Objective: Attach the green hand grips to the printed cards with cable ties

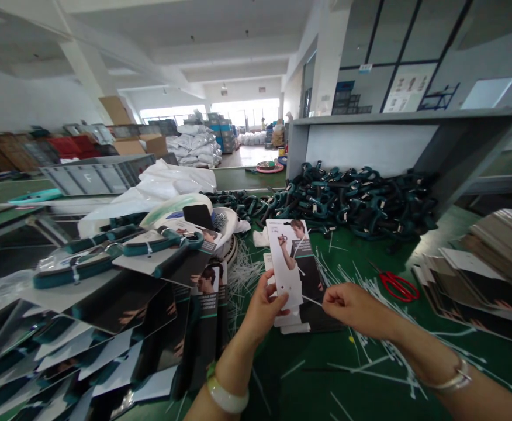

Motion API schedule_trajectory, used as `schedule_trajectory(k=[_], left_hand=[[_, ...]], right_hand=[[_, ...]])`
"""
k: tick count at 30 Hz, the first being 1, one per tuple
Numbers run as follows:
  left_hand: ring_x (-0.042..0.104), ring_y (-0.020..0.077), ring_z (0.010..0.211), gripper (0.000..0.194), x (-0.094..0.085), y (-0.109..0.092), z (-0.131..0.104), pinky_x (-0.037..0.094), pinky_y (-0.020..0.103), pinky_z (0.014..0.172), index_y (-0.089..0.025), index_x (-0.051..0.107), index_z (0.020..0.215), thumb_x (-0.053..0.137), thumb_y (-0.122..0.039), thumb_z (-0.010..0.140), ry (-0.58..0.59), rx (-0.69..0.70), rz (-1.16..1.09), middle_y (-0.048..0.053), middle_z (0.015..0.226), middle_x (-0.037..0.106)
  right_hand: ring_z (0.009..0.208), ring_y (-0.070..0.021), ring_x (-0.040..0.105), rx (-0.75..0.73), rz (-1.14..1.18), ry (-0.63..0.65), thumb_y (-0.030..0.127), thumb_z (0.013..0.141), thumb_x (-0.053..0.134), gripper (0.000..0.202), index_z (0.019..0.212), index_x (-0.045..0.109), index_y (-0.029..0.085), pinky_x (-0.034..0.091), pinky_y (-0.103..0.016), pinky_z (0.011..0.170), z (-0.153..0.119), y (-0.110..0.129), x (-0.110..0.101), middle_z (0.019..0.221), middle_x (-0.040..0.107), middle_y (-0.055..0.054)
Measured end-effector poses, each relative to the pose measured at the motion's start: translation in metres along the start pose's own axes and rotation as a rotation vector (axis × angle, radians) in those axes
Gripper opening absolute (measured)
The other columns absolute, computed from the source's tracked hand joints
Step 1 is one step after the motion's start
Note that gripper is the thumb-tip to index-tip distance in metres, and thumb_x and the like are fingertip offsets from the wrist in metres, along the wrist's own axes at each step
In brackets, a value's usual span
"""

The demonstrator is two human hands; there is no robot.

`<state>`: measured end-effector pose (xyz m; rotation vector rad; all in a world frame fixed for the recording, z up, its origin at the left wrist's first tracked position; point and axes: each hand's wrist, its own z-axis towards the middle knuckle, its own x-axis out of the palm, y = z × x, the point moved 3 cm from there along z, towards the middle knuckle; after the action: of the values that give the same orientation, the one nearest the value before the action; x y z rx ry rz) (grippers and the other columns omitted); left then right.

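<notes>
My left hand (267,307) grips the left edge of a printed packaging card (289,263), thumb on its front. The card is white and black, shows a person using a hand grip, and is held upright over the green table. To its right, my right hand (348,305) is closed in a pinch on a thin white cable tie (311,300) that reaches to the card. A second white cable tie (300,269) shows on the card's upper part. Behind the card's lower left, another pale card edge (268,261) is partly hidden.
Hand grips on cards (120,292) are stacked at left. A pile of dark green hand grips (335,199) lies under a grey shelf (405,118). Red-handled scissors (398,286), scattered cable ties (251,269) and a stack of cards (488,275) are on the table. A grey crate (102,175) stands behind.
</notes>
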<state>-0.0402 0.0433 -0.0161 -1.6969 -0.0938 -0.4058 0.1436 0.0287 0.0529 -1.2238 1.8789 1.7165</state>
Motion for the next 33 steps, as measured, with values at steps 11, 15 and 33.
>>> schedule_trajectory(k=[11, 15, 33], left_hand=[[0.063, 0.0162, 0.071, 0.064, 0.015, 0.009, -0.008, 0.049, 0.023, 0.054, -0.025, 0.039, 0.119, 0.072, -0.024, 0.063, 0.109, -0.184, -0.106, 0.006, 0.099, 0.062], [0.058, 0.0107, 0.056, 0.058, 0.015, 0.016, -0.005, 0.038, 0.017, 0.047, -0.020, 0.040, 0.112, 0.071, -0.021, 0.063, 0.105, -0.170, -0.034, 0.001, 0.076, 0.064], [0.060, 0.0118, 0.063, 0.030, 0.006, 0.016, -0.006, 0.045, 0.020, 0.054, -0.016, 0.054, 0.093, 0.069, -0.027, 0.070, -0.078, -0.282, -0.149, 0.003, 0.077, 0.063]], right_hand=[[0.036, -0.0043, 0.030, 0.046, 0.466, 0.282, 0.032, 0.068, 0.059, 0.017, 0.063, 0.057, 0.016, 0.018, -0.019, 0.036, 0.035, -0.013, 0.019, 0.041, 0.043, 0.008], [0.033, -0.0031, 0.029, 0.085, 0.522, 0.345, 0.039, 0.067, 0.062, 0.025, 0.068, 0.060, 0.014, 0.016, -0.019, 0.033, 0.040, -0.026, 0.027, 0.043, 0.048, 0.007], [0.069, -0.0183, 0.059, -0.233, -0.163, -0.420, 0.031, 0.088, 0.040, 0.021, 0.081, 0.057, 0.021, 0.044, -0.031, 0.065, -0.007, -0.042, 0.039, 0.074, 0.065, -0.005]])
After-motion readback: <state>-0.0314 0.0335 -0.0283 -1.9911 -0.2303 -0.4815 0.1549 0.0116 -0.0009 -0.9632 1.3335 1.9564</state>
